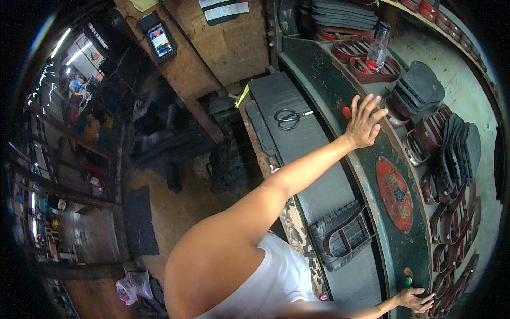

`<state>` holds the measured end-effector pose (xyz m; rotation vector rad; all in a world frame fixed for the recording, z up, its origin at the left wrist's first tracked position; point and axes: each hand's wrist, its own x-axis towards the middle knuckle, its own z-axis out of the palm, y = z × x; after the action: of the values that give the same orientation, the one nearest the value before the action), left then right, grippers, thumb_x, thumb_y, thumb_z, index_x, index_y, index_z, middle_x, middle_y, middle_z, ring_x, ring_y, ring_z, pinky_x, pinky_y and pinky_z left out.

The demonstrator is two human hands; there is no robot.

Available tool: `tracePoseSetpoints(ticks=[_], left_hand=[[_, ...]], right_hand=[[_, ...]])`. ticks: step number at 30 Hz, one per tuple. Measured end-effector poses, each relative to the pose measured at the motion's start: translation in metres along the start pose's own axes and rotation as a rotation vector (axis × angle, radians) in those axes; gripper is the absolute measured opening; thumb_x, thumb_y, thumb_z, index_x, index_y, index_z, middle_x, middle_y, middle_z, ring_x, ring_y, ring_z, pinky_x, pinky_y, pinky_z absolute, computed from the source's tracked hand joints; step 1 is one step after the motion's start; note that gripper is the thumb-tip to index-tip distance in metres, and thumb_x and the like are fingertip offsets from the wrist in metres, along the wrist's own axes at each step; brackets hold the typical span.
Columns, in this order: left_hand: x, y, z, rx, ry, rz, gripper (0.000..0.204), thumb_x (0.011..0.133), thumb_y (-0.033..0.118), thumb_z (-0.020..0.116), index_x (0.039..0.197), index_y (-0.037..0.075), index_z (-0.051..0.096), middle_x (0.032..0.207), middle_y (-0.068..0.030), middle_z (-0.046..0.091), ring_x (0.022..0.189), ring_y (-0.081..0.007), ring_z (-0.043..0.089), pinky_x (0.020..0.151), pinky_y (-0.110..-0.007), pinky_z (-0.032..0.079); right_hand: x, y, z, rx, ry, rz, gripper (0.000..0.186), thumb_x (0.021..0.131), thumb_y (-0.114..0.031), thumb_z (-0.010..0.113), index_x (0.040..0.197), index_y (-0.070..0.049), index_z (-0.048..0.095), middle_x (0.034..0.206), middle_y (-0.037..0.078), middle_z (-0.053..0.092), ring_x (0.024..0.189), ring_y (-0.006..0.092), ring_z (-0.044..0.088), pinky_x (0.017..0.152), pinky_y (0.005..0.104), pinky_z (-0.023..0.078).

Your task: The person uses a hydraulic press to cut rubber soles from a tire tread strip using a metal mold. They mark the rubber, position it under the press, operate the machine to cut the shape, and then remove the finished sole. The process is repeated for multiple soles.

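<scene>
My left hand point(365, 122) lies with fingers spread on the dark green machine panel point(329, 87), just beside a red button point(347, 112). Farther down the same panel, my right hand point(416, 301) rests near a green button point(408, 280), its fingers apart and holding nothing. Between the panel and my body runs a black bed point(324, 175). On it sits a sole-shaped cutting die point(328, 245) over a piece of treaded black rubber point(320, 234). A pair of black-handled scissors point(300, 115) lies near the bed's far end.
Along the right, a ledge carries reddish-brown cutting dies point(445, 226), stacks of black sole pieces point(458, 149) and a clear bottle point(377, 50). A phone point(160, 41) is on the wooden board point(239, 40) at upper left. A plastic bag point(133, 287) is at lower left.
</scene>
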<state>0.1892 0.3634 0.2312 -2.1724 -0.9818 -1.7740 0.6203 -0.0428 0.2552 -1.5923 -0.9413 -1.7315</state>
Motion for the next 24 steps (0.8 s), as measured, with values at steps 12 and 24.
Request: tracePoseSetpoints(ticks=[12,24], left_hand=[[0.002,-0.001,-0.012,-0.005,0.017,-0.012,0.05,0.102,0.034,0.034,0.147,0.012,0.042,0.159,-0.0223,0.03,0.15,-0.043,0.024,0.119,-0.065,0.006],[0.013,-0.002,-0.044,0.069,0.055,0.109,0.051,0.093,0.021,0.043,0.143,0.013,0.05,0.156,-0.0154,0.038,0.15,-0.0404,0.025,0.118,-0.066,0.012]], right_hand=[[0.014,-0.01,-0.009,-0.011,0.033,-0.021,0.058,0.106,-0.055,0.037,0.13,-0.013,0.069,0.136,0.011,0.06,0.131,0.0313,0.05,0.112,0.0504,0.033],[0.02,-0.009,-0.03,0.111,-0.108,-0.079,0.047,0.103,-0.043,0.054,0.135,-0.009,0.062,0.146,0.017,0.05,0.14,0.036,0.041,0.114,0.0574,0.032]])
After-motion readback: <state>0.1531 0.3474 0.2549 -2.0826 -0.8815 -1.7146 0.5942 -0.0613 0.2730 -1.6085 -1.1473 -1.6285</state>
